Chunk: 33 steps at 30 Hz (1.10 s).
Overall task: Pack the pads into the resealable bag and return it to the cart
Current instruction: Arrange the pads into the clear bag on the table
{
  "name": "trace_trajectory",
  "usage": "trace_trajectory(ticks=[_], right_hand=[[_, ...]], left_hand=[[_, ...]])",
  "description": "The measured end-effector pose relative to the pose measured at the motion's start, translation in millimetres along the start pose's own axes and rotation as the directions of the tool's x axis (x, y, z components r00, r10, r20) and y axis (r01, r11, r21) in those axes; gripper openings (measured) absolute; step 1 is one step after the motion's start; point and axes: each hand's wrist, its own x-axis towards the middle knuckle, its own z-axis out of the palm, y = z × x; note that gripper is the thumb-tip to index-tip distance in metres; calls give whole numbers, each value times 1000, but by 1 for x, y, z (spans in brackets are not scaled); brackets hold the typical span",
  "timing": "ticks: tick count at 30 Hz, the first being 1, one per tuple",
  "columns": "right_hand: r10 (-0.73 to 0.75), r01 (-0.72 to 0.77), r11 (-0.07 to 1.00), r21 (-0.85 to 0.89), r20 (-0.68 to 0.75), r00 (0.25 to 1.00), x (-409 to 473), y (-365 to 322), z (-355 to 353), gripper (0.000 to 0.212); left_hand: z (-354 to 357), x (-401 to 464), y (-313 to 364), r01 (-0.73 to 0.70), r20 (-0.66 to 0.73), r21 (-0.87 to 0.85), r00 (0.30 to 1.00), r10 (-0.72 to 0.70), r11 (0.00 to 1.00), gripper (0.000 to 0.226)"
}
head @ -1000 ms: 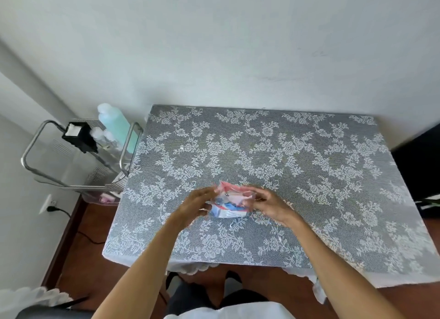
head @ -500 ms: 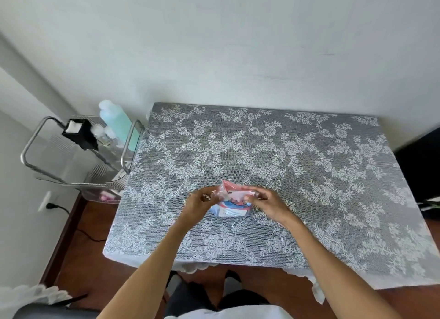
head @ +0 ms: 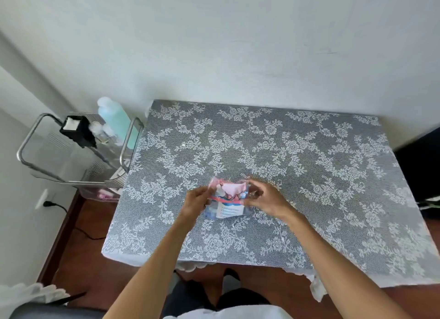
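Note:
A small clear resealable bag with a red zip strip and a blue-and-white label stands on the table near its front edge. Pink pads show through its upper part. My left hand pinches the bag's left top corner. My right hand pinches the right top corner. The bag's mouth faces away from me; I cannot tell whether the zip is sealed. The metal cart stands to the left of the table.
The table carries a grey cloth with white lace flowers and stands against a white wall. On the cart are a turquoise bottle, a black box and small clear bottles. A wall socket with a black cable is low left.
The bag has been raised more upright between my hands. Both hands have shifted slightly along its top edge; the left hand moved a little left.

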Motion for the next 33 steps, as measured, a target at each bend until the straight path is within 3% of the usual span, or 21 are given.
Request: trace_trajectory(ticks=[3, 6, 11, 15, 17, 23, 26, 28, 33], right_hand=[[-30, 19, 998, -66, -163, 986, 5, 5, 9, 66], [-71, 58, 996, -64, -233, 970, 4, 6, 9, 68], [-222, 139, 954, -267, -315, 923, 0, 5, 13, 87], [-469, 215, 786, -580, -333, 818, 1, -2, 22, 58], [-483, 202, 740, -642, -297, 823, 4, -6, 27, 54], [-530, 259, 694, -672, -232, 816, 13, -13, 33, 30], [-551, 283, 694, -662, -235, 801, 16, -13, 30, 27], [-539, 278, 723, -633, -264, 800, 18, -14, 26, 25], [-440, 240, 821, -517, -308, 843, 23, -22, 14, 23]], left_hand=[[1, -4, 2, -28, 96, -48, 995, 32, 998, 25], [3, -6, 1, -14, 147, -31, 989, 18, 999, 30], [8, -4, -1, -55, -12, 100, 998, 56, 993, 22], [12, -4, 0, -72, 28, 164, 997, 68, 984, 18], [15, -5, 3, -96, 46, 205, 995, 89, 974, 19], [21, -1, 0, -149, 71, 315, 988, 134, 937, 19], [23, -1, -1, -132, -3, 310, 990, 140, 942, 44], [25, -1, -2, -127, -63, 308, 986, 153, 943, 50], [28, -5, -7, -171, -149, 384, 958, 244, 907, 17]])
